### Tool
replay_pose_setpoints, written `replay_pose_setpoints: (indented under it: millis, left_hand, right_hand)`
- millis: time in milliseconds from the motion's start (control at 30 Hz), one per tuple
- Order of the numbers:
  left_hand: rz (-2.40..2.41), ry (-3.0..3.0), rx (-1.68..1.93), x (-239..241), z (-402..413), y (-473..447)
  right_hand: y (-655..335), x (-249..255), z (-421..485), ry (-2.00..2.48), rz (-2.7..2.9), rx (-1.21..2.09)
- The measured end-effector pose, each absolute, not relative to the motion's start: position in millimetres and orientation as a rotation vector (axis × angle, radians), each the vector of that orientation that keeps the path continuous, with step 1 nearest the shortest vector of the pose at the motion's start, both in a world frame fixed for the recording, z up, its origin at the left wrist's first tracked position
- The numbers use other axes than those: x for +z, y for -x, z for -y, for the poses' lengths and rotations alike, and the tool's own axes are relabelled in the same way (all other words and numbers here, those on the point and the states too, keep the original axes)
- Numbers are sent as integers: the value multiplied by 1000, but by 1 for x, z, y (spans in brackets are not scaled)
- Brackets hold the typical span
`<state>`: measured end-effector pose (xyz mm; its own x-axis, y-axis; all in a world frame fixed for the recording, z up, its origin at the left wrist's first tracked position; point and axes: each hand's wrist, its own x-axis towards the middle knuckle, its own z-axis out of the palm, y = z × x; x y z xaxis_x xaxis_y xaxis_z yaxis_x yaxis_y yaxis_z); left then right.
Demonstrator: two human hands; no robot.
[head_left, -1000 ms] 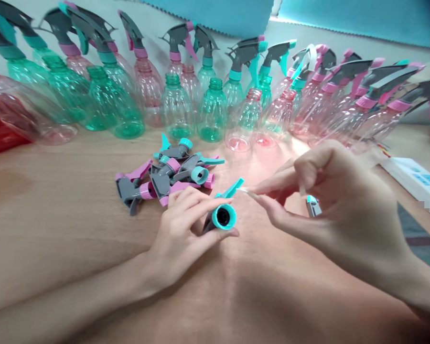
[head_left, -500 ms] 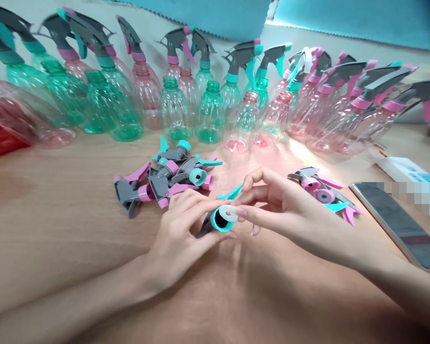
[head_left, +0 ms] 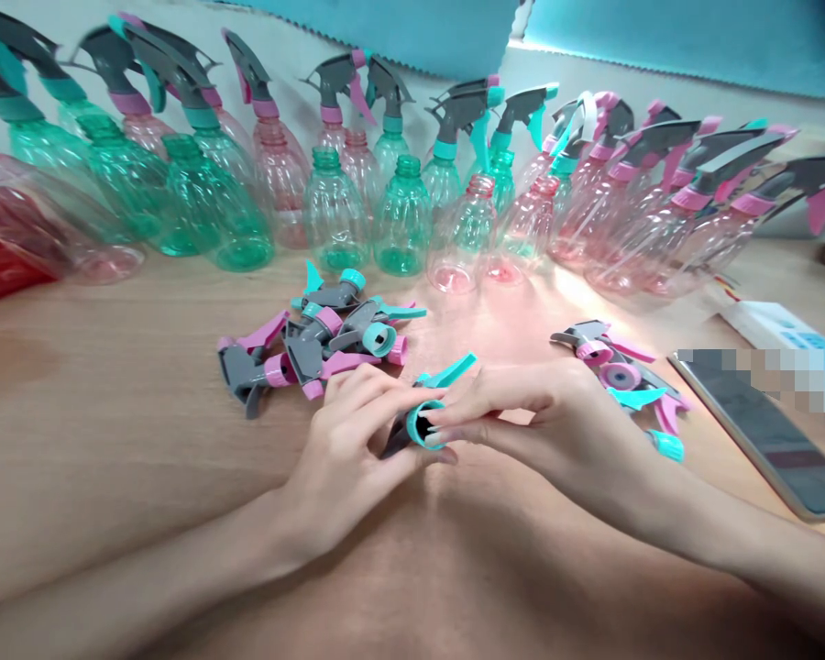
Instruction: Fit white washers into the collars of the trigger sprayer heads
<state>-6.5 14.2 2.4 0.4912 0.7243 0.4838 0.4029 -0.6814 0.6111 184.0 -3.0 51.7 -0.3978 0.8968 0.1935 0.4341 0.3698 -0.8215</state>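
Note:
My left hand (head_left: pixel 347 440) is closed around a grey spray trigger head with a teal cap (head_left: pixel 419 422), its teal lever (head_left: pixel 446 371) pointing up and right. The cap's open end faces my right hand (head_left: pixel 543 417). Two stretched fingers of that hand press into the cap's mouth. The white washer seen earlier is hidden under those fingertips. A pile of grey trigger heads with pink and teal parts (head_left: pixel 323 344) lies just behind my left hand.
A second small heap of trigger heads (head_left: pixel 622 380) lies right of my right hand. Green and pink plastic bottles (head_left: pixel 402 220), some capped with sprayers, line the back of the wooden table (head_left: pixel 110 440). A phone (head_left: pixel 763 431) rests at the right edge.
My right hand brought a white washer to the teal cap, and its fingers now push into the cap's mouth. My left hand kept its grip on the trigger head.

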Motion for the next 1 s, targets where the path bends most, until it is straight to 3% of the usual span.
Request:
replay_pose_setpoints:
  millis: [500, 833, 1000]
  left_hand:
    - [-935, -2296, 1047, 3, -13, 7]
    - [-1008, -2290, 998, 6, -13, 6]
    - [-995, -2272, 1003, 7, -13, 6]
  right_hand:
    - [-183, 48, -3, 1200, 1824, 1126]
    - [-192, 56, -5, 1209, 2121, 370]
    - [-195, 67, -3, 1099, 2223, 264]
